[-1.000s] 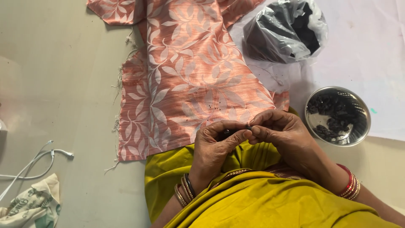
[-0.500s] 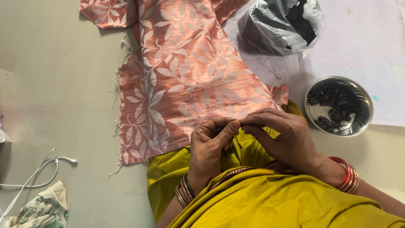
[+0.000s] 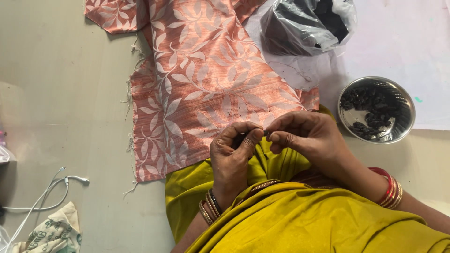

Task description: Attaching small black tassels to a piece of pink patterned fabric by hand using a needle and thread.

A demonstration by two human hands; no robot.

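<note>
**Hands pinched together over the leaf-print cloth**

Above the lap, seen from the head camera, the left hand (image 3: 233, 157) and right hand (image 3: 307, 137) meet fingertip to fingertip, both pinched shut on something small and dark between them; what it is cannot be told. Compared with half a second earlier, the hands sit slightly further right in the frame and the whole scene has shifted up and left. The salmon leaf-print fabric (image 3: 201, 79) lies flat on the floor just beyond the fingertips, its near edge under the hands. Right of the right hand stands a steel bowl (image 3: 401, 98) of dark pieces, near but apart. A black-filled plastic bag (image 3: 304, 23) lies beyond it. White cable (image 3: 44, 197) rests far left.
</note>
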